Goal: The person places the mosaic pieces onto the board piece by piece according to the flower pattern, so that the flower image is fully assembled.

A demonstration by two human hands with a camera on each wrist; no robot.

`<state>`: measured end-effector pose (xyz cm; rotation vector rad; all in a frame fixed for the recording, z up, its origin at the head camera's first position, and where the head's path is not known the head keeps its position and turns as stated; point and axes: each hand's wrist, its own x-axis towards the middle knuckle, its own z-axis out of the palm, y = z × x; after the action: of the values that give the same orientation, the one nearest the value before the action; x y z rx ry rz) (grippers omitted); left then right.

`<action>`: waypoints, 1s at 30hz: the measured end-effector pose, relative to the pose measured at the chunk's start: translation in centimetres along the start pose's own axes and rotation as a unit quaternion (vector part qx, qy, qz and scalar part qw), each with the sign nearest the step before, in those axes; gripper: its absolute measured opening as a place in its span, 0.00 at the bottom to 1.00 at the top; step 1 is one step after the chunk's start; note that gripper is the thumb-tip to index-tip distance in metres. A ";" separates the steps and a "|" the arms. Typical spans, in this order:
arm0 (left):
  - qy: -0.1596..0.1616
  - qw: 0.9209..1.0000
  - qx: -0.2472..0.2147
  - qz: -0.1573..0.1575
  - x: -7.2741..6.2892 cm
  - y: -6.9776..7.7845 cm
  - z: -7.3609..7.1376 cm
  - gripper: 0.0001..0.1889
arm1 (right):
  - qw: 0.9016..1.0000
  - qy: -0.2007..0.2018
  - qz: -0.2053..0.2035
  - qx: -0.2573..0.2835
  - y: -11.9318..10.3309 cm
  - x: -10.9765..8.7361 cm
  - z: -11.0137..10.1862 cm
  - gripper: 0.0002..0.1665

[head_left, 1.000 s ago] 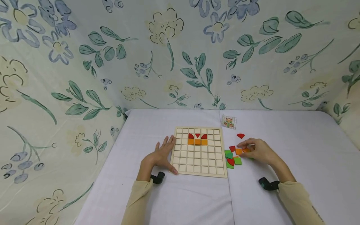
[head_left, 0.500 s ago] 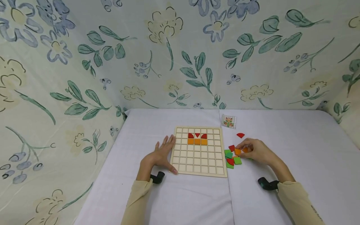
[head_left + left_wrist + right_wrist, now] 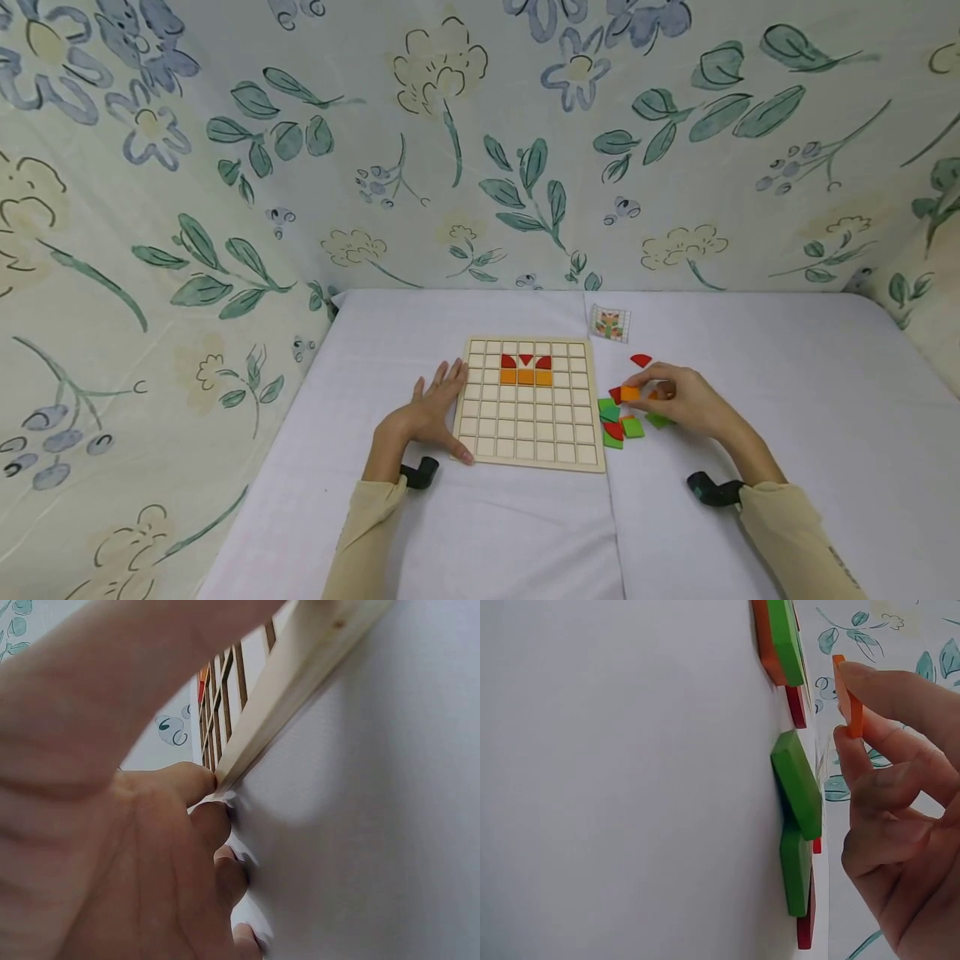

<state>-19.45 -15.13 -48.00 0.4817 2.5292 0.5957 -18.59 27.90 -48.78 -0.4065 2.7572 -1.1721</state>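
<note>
My right hand (image 3: 686, 402) pinches an orange square tile (image 3: 631, 393) between thumb and fingertips, over the tile pile at the board's right side. In the right wrist view the tile (image 3: 851, 705) is lifted off the cloth and seen nearly edge-on. My left hand (image 3: 427, 417) lies along the left edge of a wooden grid board (image 3: 517, 414), fingers spread, thumb at its near corner. On the board, three orange tiles (image 3: 527, 377) form a row. Above them sit two red quarter-circle tiles (image 3: 543, 362) with a small red triangle (image 3: 526, 360) between.
Several green tiles (image 3: 633, 427) and red ones (image 3: 613, 430) lie loosely heaped right of the board. A red fan-shaped tile (image 3: 641, 360) sits apart, farther back. Behind it is a small printed pattern card (image 3: 611, 323). A flowered curtain (image 3: 450, 167) rises beyond the white cloth (image 3: 525, 533).
The orange tile has come up from the pile in my right hand, shifting slightly left and away, and a green tile beneath shows more. My left hand has stayed at the board.
</note>
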 end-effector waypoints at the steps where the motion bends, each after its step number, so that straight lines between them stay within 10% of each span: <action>1: 0.002 1.000 -0.002 0.001 0.0 0.0 0.0 0.80 | 1.000 0.001 -0.003 0.001 0.0 0.0 0.0 0.18; 14: 0.008 1.000 -0.001 0.000 -0.2 0.1 -0.1 0.81 | 0.991 0.020 -0.107 0.078 -2.4 0.5 1.1 0.14; 30: 0.010 1.000 -0.006 -0.003 -0.1 0.2 0.0 0.81 | 0.994 -0.013 -0.053 0.094 -7.0 4.2 5.8 0.14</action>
<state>-19.29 -15.00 -47.82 0.4660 2.5433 0.6169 -19.97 18.03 -47.83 -0.5490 2.6008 -1.4257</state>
